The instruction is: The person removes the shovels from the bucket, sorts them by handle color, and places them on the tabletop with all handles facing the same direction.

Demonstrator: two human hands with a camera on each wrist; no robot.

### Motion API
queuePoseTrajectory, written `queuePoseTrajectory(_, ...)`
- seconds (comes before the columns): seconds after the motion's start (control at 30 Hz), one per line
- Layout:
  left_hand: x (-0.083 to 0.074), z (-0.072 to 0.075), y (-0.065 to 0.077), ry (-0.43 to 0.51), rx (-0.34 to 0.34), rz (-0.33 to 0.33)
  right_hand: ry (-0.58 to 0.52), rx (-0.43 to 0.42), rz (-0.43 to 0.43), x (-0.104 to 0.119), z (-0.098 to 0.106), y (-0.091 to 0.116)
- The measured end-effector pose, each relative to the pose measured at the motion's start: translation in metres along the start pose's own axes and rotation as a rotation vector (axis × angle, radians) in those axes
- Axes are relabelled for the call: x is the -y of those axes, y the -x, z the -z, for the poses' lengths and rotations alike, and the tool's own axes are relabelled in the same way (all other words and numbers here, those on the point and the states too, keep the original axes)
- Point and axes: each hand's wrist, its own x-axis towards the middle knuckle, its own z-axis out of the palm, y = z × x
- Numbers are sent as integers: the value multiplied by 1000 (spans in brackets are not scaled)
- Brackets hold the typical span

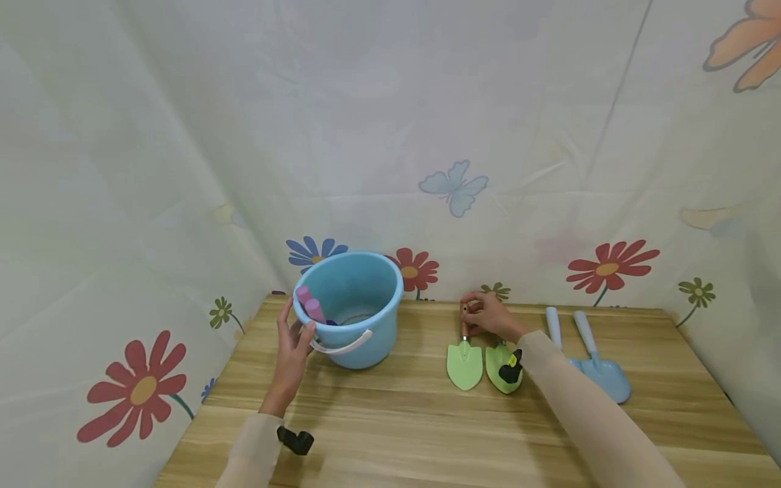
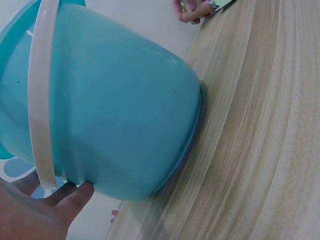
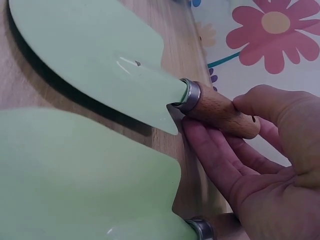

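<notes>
A light-blue bucket (image 1: 366,339) stands on the wooden table, its white handle (image 1: 344,344) hanging down the near side. My left hand (image 1: 294,352) rests against the outside of its left wall, fingers and thumb spread below the rim. Two pink handles (image 1: 314,310) stick up inside the bucket; their lower ends are mostly hidden. My right hand (image 1: 491,317) pinches the wooden handle (image 3: 220,112) of a green trowel (image 1: 464,366) between thumb and fingers. A second green trowel (image 3: 90,175) lies right beside it, its handle partly covered by my right hand in the head view.
Two blue shovels (image 1: 604,376) with pale handles lie at the right, partly behind my right sleeve (image 1: 586,407). A flower-printed cloth (image 1: 366,135) hangs along the back and sides of the table (image 1: 390,434).
</notes>
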Motion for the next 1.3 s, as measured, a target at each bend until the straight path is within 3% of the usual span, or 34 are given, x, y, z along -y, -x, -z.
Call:
queuePoseTrajectory(0.83,1,0,0,-6,-2,-1,43,1,6,6,-3,6)
queuePoseTrajectory(1.17,3,1,0,15,7,-4,198,-21,-28,10,-3,4)
queuePoseTrajectory(1.3,2,1,-1,16,15,-7,202,-16,-23,12,-3,5)
